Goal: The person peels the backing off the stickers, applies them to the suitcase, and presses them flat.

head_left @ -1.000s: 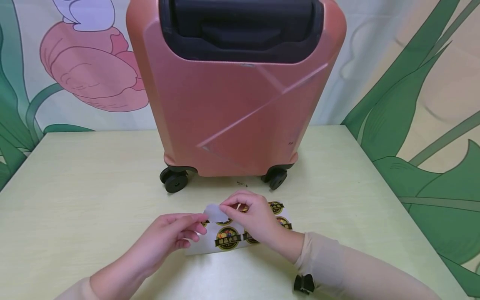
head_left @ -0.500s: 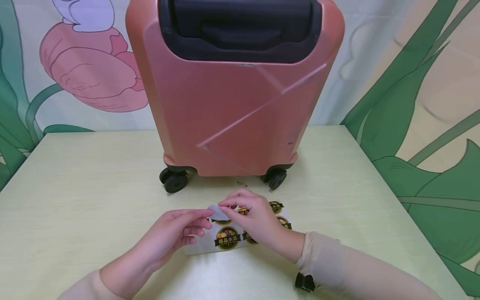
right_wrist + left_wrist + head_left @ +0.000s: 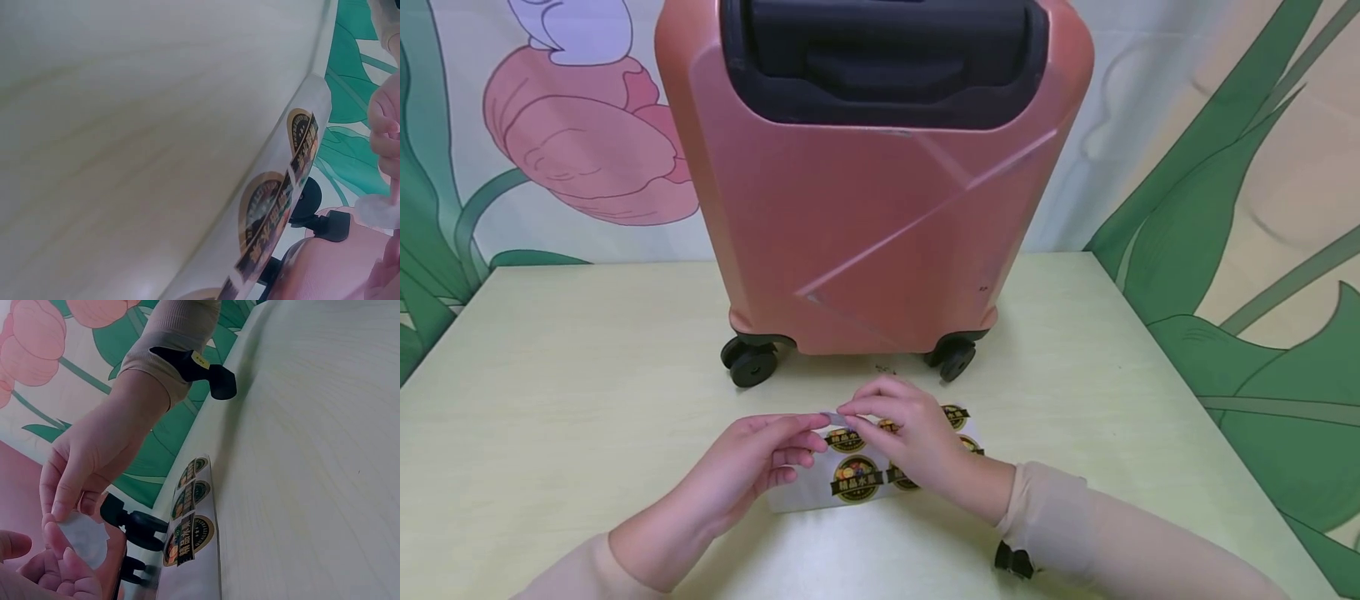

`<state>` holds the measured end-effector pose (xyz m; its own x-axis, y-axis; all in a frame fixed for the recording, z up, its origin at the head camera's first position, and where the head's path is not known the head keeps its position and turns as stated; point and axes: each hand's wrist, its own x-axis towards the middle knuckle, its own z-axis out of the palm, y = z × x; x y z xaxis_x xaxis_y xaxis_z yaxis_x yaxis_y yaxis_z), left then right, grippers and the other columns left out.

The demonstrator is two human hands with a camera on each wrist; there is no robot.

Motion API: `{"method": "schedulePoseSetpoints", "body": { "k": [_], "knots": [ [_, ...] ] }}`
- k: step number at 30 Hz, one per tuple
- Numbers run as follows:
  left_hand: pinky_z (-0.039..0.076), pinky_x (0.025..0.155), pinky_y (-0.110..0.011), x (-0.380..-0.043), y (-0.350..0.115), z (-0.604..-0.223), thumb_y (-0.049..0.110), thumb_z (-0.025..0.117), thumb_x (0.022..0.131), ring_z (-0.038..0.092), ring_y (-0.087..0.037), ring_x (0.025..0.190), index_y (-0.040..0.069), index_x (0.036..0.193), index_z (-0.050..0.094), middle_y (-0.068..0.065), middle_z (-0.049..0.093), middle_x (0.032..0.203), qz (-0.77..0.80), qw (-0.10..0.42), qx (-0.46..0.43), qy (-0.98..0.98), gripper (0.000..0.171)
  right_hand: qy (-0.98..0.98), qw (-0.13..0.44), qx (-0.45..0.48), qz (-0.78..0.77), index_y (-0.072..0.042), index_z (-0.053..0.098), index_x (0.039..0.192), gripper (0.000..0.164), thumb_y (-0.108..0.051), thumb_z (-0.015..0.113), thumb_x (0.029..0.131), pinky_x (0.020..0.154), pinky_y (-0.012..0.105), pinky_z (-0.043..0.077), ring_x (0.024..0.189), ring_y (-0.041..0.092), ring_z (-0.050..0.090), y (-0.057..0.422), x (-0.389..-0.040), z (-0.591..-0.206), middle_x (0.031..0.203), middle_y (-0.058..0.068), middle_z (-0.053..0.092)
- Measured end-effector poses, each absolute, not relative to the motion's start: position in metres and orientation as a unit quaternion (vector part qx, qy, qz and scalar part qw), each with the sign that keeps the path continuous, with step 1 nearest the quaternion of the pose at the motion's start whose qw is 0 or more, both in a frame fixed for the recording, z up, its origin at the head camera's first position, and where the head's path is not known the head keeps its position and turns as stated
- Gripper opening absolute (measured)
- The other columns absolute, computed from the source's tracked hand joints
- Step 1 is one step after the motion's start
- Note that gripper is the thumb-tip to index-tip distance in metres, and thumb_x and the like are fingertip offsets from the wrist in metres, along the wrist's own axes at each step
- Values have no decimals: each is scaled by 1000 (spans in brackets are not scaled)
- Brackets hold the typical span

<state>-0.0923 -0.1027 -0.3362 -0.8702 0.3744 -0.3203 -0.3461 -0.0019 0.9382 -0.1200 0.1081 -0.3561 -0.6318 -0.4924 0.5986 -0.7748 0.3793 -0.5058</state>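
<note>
A peeled round sticker (image 3: pixel 836 419) is stretched between my two hands, its pale back showing in the left wrist view. My left hand (image 3: pixel 752 458) pinches its left edge between thumb and forefinger, the other fingers loosely bent. On the opposite edge, the thumb and fingertips of my right hand (image 3: pixel 913 429) grip it. Seen from the head, the sticker is nearly edge-on, held above the sticker sheet (image 3: pixel 801 493). That white sheet lies flat on the table and carries several black-and-gold round labels; my right hand hides part of it.
An upright pink suitcase (image 3: pixel 880 233) on black wheels (image 3: pixel 752 367) stands just behind the sheet. The pale wooden table (image 3: pixel 587 358) stretches to both sides. A cloth printed with plants (image 3: pixel 1210 333) hangs behind and to the right. A black strap mount (image 3: pixel 1015 560) hangs below my right sleeve.
My left hand has moved slightly right and up, closer to the right hand. The sticker has tilted from showing its broad pale face to nearly edge-on in the head view.
</note>
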Motion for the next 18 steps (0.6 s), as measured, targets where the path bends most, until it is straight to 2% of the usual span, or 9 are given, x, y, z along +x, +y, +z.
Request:
{"method": "schedulePoseSetpoints", "body": {
  "k": [5,12,18],
  "knots": [
    [46,69,-23,-91,-102,-337,28,52,94,58,-9,76,-1,117,61,2,67,87,710,252,11,657,39,-817,192,422,343,-7,73,98,18,-3,70,81,72,15,44,87,11,54,110,-120,-357,94,-1,63],
    [46,70,-24,-93,-99,-336,26,53,94,57,-9,75,-1,113,62,2,66,86,709,245,8,661,35,-796,257,478,268,-9,73,100,22,-3,71,80,77,23,48,90,14,58,113,-122,-356,96,0,63],
    [45,69,-24,-95,-98,-335,24,55,93,57,-9,73,-1,109,64,3,66,82,714,241,2,657,32,-786,280,498,235,-10,72,101,22,-4,71,80,77,24,48,89,14,59,115,-124,-353,97,0,62]
  ]
}}
